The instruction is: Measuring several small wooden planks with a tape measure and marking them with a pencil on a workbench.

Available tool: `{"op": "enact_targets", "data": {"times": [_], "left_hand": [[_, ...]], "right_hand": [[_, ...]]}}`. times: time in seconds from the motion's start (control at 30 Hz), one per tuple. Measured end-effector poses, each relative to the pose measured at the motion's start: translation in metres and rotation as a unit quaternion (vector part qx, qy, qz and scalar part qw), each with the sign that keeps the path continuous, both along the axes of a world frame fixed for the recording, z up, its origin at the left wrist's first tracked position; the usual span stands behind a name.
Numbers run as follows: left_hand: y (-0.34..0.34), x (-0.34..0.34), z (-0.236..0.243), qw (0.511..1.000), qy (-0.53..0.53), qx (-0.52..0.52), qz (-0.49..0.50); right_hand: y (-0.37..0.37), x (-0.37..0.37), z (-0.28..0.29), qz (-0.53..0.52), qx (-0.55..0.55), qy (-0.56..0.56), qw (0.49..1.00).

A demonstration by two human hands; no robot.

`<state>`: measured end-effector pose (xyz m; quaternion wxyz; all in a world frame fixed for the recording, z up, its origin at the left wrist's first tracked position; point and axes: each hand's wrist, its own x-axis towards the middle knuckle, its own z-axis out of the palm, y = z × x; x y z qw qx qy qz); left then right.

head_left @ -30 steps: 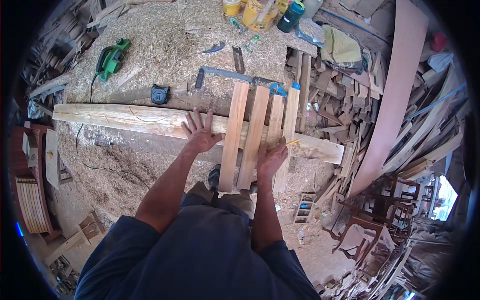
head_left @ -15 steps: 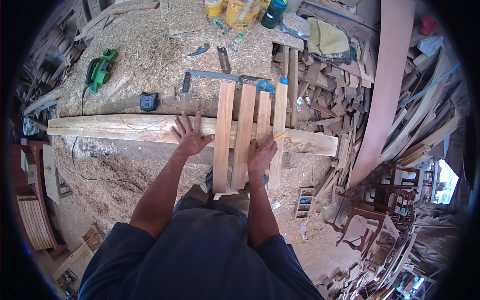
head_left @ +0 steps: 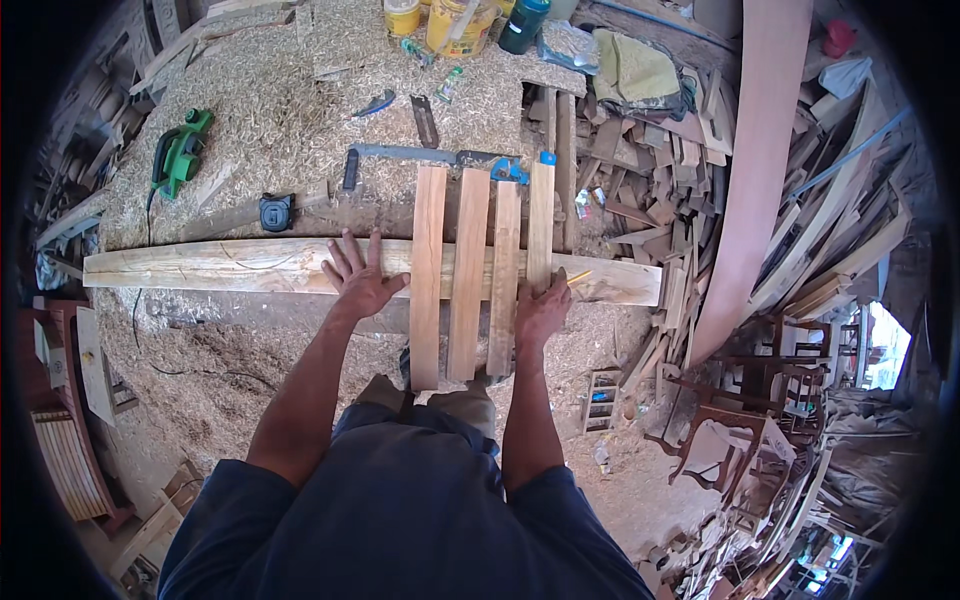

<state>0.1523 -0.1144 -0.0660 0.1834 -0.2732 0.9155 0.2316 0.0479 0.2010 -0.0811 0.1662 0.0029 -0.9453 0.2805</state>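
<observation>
A long pale board (head_left: pixel 200 264) lies crosswise before me. Several narrow wooden strips rest across it, side by side, their near ends reaching toward my body. My left hand (head_left: pixel 362 284) lies flat on the board with fingers spread, the thumb close to the leftmost strip (head_left: pixel 428 320). Right of that come a second strip (head_left: pixel 468 300) and a shorter strip (head_left: pixel 504 310) with marks along it. My right hand (head_left: pixel 541 314) is at the rightmost strip (head_left: pixel 541 215), covering its near part. A yellow pencil (head_left: pixel 580 276) sticks out rightward from its closed fingers.
Beyond the strips lie a blue-handled hand saw (head_left: pixel 410 153), a tape measure (head_left: pixel 277 212) and a green electric planer (head_left: pixel 182 155). Wood shavings cover the bench (head_left: pixel 270 100). Yellow buckets (head_left: pixel 460 28) stand at the back. Scrap wood (head_left: pixel 640 180) is heaped at the right, beside a tall plank (head_left: pixel 745 200).
My right hand has shifted right, from the shorter strip to the rightmost one, still with the pencil. My left hand stays spread on the board. The whole view has shifted slightly.
</observation>
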Motion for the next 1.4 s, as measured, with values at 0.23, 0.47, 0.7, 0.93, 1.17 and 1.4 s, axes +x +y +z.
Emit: {"op": "enact_targets", "data": {"times": [0.23,0.47,0.7,0.93,1.17,1.4], "left_hand": [[0.0,0.0,-0.001,1.0,-0.022,-0.013,-0.007],[-0.001,0.001,0.002,1.0,-0.004,0.004,0.002],[0.002,-0.001,-0.001,1.0,-0.001,-0.005,0.002],[0.002,0.0,0.009,1.0,-0.015,0.003,0.002],[0.003,0.0,0.017,1.0,0.001,0.021,0.007],[-0.005,0.007,0.004,0.999,0.019,0.033,0.003]], "right_hand": [[-0.007,0.001,0.004,0.004,-0.03,-0.009,0.999],[-0.007,0.003,0.004,0.009,-0.033,-0.004,0.999],[-0.002,0.012,0.011,0.01,-0.037,0.062,0.997],[-0.056,0.076,0.078,0.239,-0.081,0.005,0.968],[-0.123,0.122,0.089,0.326,0.062,-0.233,0.914],[-0.16,0.103,0.068,0.339,0.156,-0.211,0.903]]}}
